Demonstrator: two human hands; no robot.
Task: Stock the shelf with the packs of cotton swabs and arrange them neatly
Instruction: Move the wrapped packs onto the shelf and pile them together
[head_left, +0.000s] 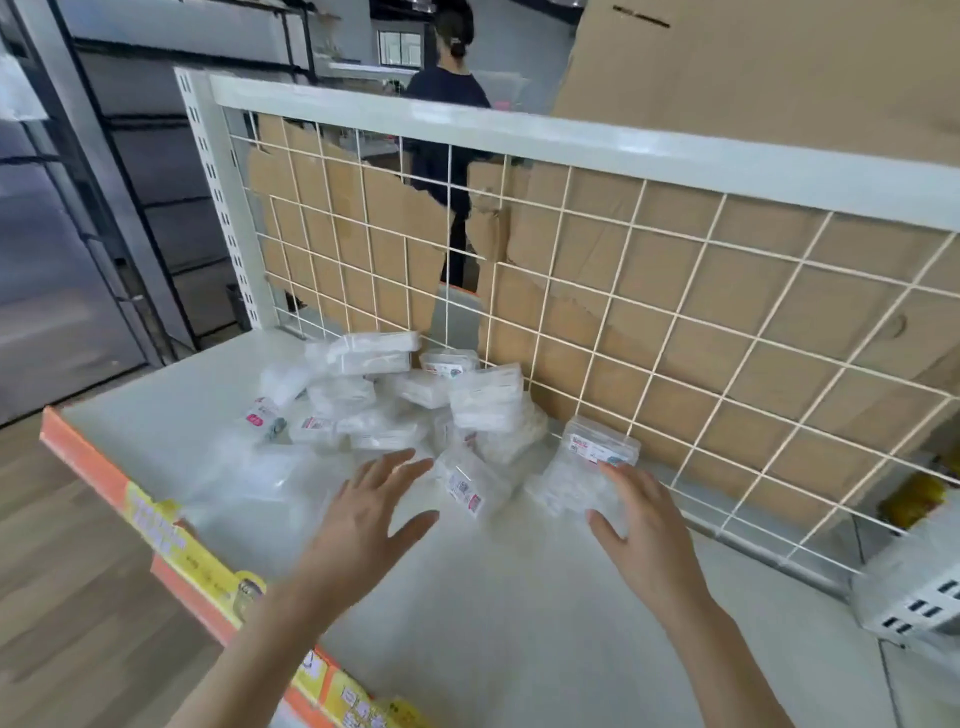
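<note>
- Heaped loosely mid-shelf: packs of cotton swabs (395, 395), against the wire grid back (623, 291); one pack (597, 457) apart at the right.
- left hand (363, 509) spread, holding nothing, just short of the heap; right hand (644, 525) flat-fingered on the lone pack, possibly only hovering.
- Best done pack by pack: labels up, rows squared along the grid, across the bare shelf (467, 597).

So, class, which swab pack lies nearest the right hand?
The pack set apart at the right end, beside the wire grid: the right hand reaches it; the other packs lie heaped further left.
</note>
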